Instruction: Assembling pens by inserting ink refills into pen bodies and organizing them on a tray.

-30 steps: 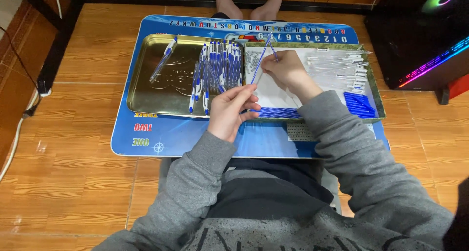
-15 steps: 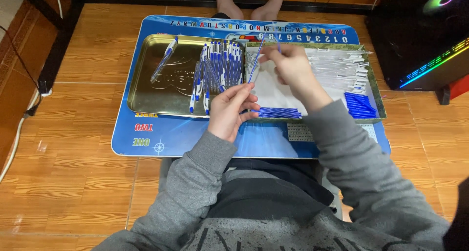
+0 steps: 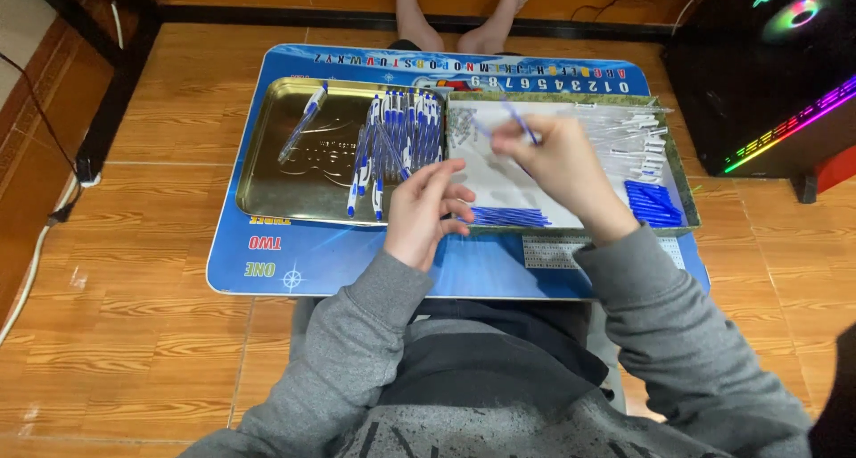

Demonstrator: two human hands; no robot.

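My right hand hovers over the right tray and pinches a thin blue pen part that sticks up past its fingers. Beside it, my left hand is at the near rim between the two trays, fingers loosely spread, with nothing visible in it. Just right of the left hand lies a bundle of blue pen refills. In the gold tray lie several assembled blue-and-white pens, with a single pen apart at the left.
The trays rest on a blue lap table over a wooden floor. In the right tray are clear pen barrels, blue caps and small springs. Another person's bare feet are beyond the table. A lit computer case stands far right.
My right hand has drawn left and toward the tray's middle with the blue part. My left hand's fingers have spread and its thumb has lifted from the refills.
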